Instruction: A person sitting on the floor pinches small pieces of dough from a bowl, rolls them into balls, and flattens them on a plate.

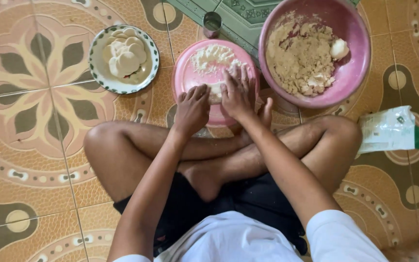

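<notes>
Both hands, left hand (193,107) and right hand (237,91), press dough (214,91) lying between them.

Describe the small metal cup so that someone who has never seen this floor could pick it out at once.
Start at the big pink bowl of crumbly dough at the top right, then look left to the flat pink plate under the hands. The small metal cup stands just above that plate, on the edge of the green mat. It is the only shiny, silver, straight-sided thing there.

I see a glossy pink plastic tray (190,77), a matt plastic bowl (355,68), a shiny metal cup (212,24), and glazed floor tiles (35,160).
</notes>
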